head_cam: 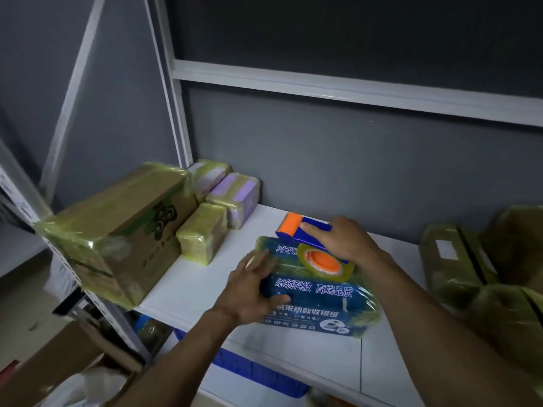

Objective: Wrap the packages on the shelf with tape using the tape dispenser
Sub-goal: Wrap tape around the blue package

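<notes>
A blue package (317,298) with white printed characters, covered in yellowish clear tape, lies on the white shelf (188,289). My left hand (249,292) grips its left edge, thumb on top. My right hand (340,239) holds the blue and orange tape dispenser (305,230) over the package's far end, index finger stretched along the handle. The tape roll (324,262) with an orange hub sits on the package's top.
A taped cardboard box (117,236) overhangs the shelf's left end. Small taped packages (202,236) and purple ones (235,198) stand behind it by the white upright. Taped brown parcels (482,265) crowd the right. A blue crate (258,371) sits below.
</notes>
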Tool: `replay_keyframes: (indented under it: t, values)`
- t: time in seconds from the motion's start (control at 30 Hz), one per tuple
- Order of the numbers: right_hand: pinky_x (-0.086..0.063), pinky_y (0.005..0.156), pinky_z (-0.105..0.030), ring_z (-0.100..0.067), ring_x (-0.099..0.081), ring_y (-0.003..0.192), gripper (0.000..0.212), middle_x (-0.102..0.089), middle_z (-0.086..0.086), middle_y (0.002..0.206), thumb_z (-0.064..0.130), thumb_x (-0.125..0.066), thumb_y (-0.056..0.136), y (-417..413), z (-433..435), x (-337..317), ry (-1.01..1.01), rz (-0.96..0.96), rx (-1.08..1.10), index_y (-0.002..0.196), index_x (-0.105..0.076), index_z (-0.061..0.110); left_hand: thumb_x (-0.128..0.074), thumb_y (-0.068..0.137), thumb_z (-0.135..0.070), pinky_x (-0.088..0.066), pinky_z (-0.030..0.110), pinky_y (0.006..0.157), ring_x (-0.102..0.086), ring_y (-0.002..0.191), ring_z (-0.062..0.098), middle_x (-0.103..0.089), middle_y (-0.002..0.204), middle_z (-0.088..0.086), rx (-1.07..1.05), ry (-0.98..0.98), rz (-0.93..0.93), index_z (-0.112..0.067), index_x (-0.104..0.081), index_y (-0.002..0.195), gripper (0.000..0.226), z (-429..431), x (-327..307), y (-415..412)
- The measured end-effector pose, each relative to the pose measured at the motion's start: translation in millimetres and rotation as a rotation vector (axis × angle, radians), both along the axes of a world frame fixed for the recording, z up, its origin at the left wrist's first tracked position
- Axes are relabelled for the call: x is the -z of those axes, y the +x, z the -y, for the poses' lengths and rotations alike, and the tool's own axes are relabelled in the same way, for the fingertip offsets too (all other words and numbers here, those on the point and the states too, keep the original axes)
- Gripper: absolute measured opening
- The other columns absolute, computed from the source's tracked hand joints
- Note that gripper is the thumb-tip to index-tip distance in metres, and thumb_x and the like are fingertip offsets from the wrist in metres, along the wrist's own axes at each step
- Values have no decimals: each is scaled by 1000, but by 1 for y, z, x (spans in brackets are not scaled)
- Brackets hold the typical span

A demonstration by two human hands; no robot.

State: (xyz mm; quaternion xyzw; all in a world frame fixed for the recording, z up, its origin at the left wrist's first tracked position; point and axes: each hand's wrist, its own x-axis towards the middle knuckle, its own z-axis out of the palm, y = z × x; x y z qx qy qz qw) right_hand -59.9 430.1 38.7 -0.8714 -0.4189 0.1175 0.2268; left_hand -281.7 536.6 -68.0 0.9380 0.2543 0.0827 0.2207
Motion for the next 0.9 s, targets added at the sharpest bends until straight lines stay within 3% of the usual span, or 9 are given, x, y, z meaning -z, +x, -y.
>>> replay_keyframes:
  t: [0.1,0.23,0.3,0.37,0.47,0.57,0.67,0.8,0.9]
  values:
    - [-59,78,-42,-24,-70,77,88,-74,-7,83,93,-49,78,2,-9,-2,-56,21,-15,88,-72,8,-51,80,-83,-32,40,117,-20,148,15,-25,163,-17,12,-86,47,-48,-26,152,84,-11,-1,-11]
    - [-59,78,-45,-26,-72,74,105,-75,-9,78,101,-46,67,-1,-23,-12,-101,45,-57,87,-72,1,-52,101,-43,-41,30,109,-54,128,12,-64,136,-11,-268,-364,370,-28,-70,124,33,-35,-15,-1]
    - [-60,78,-47,-25,-73,73,109,-75,-9,78,103,-44,59,1,-26,-17,-89,11,-85,89,-72,1,-55,103,-26,-46,26,98,-65,114,14,-72,122,-6,-414,-558,487,-23,-75,111,21,-45,-28,7]
    - [-60,77,-47,-25,-73,72,106,-76,-9,77,100,-49,65,4,-27,-17,-90,-1,-122,90,-72,0,-55,104,-31,-48,26,82,-71,96,11,-76,110,-8,-411,-725,511,-27,-74,99,20,-50,-41,14]
    - [-60,77,-47,-21,-73,68,91,-75,-5,73,92,-55,76,9,-25,-17,-78,12,-167,85,-73,3,-50,102,-52,-47,32,76,-72,85,12,-78,97,-12,-392,-960,487,-25,-73,104,36,-48,-59,24]
    - [-59,76,-49,-21,-72,67,87,-75,-7,71,88,-55,80,13,-22,-18,-54,17,-212,81,-72,2,-56,97,-56,-48,33,80,-70,80,15,-79,94,-6,-412,-1113,496,-22,-79,96,41,-43,-63,32]
    - [-59,74,-48,-18,-72,65,82,-74,-4,70,87,-55,80,16,-16,-20,-35,27,-256,81,-73,7,-63,97,-43,-44,32,77,-64,76,15,-76,87,2,-347,-1093,533,-15,-80,91,34,-37,-61,38]
    - [-62,78,-49,-15,-74,71,79,-77,-1,77,87,-53,77,21,-10,-24,-3,-37,-293,87,-74,10,-62,99,-14,-49,16,56,-64,65,8,-74,75,1,-365,-1053,614,-16,-81,88,22,-29,-66,42]
    - [-60,76,-45,-14,-74,70,75,-76,-1,75,85,-55,79,21,-9,-23,31,-30,-323,85,-73,12,-63,98,-17,-46,20,60,-62,65,10,-73,75,0,-439,-1034,630,-15,-77,80,23,-26,-72,46]
